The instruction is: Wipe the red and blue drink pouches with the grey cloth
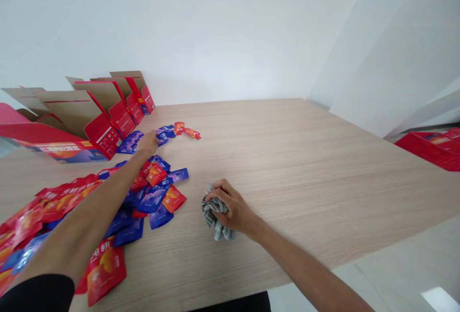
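Observation:
My right hand [230, 204] is closed around a crumpled grey striped cloth [215, 209], which rests on the wooden table. Farther off to the left, my left hand [147, 143] reaches out with its fingers curled together at a short row of blue packets. One blue packet [130, 143] lies just left of that hand, another blue packet [165, 133] just right of it. What the fingertips grip, if anything, is hidden. Two small red-orange packets [192, 133] end the row. Under and beside my left forearm spreads a pile of red and blue packets [153, 199].
Open red cardboard boxes [97, 122] stand in a row at the back left, flaps up. A white wall [230, 34] rises behind the table [305, 173]. At the far right, beyond the table's edge, is a red box [431, 149] with red contents.

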{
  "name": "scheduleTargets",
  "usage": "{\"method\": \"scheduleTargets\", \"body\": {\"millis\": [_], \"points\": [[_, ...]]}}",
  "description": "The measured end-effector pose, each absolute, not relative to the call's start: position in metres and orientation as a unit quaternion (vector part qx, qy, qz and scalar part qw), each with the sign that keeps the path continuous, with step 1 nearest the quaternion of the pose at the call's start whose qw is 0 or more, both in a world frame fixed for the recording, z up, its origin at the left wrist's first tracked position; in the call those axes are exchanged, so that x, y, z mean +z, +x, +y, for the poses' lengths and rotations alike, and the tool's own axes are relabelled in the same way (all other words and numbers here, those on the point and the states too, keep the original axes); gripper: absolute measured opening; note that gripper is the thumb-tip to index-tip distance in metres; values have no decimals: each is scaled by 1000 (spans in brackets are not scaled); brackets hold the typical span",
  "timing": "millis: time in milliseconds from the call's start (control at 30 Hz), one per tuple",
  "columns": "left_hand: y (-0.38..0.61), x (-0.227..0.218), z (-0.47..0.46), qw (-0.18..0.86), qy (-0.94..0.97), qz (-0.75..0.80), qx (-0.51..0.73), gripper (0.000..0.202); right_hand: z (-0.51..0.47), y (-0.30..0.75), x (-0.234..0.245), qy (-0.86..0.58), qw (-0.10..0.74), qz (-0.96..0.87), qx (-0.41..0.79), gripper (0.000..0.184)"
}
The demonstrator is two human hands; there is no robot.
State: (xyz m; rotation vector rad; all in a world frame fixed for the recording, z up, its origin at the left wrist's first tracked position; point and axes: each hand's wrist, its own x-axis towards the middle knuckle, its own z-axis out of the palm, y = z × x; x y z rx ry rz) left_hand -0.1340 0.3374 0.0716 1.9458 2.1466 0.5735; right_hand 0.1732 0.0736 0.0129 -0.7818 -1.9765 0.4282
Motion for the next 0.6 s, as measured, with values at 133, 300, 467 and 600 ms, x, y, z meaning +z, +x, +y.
{"method": "scheduleTargets", "body": {"millis": [133, 300, 467, 600], "points": [[-121, 98, 326, 151, 623, 697, 321, 41, 72, 174, 17, -319, 493, -790, 176, 30], [-86, 102, 263, 332, 557, 631, 426, 33, 70, 174, 21, -309, 545, -762, 164, 20], [-52, 81, 142, 561, 507, 513, 407, 43, 65, 170, 21, -299, 561, -755, 157, 14], [-29, 56, 63, 763, 296, 361, 447, 41, 58, 164, 19, -272, 554, -768, 169, 13]]}}
